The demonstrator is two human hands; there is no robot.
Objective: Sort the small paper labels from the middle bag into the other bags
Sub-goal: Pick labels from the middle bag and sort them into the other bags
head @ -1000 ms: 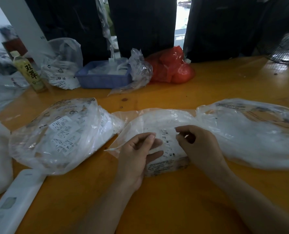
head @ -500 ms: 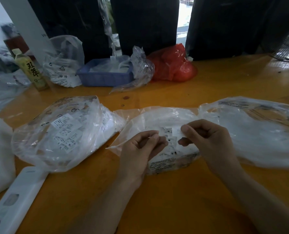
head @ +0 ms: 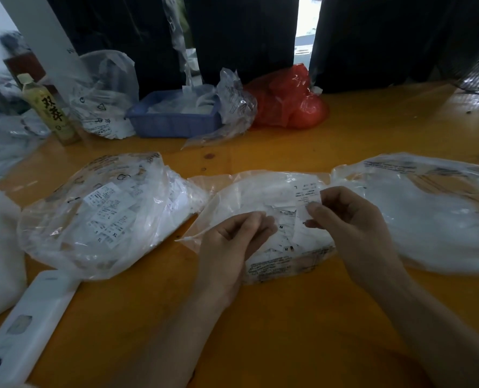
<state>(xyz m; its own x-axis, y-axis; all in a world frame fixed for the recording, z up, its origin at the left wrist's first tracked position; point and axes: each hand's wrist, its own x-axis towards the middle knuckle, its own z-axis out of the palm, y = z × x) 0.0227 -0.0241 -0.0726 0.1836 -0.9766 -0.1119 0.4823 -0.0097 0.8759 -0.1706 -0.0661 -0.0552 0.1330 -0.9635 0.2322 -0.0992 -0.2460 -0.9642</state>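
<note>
One label (head: pixel 305 198) pinched in right hand (head: pixel 350 231), left hand (head: pixel 232 242) curled on middle bag (head: pixel 260 197); thin paper could slip.

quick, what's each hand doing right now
Left hand: fingers curled at the middle bag, grip unclear.
Right hand: pinching a paper label.

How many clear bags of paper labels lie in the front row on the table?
3: the left bag, the middle bag by the hands, and the right bag. More bags sit further back.
</note>
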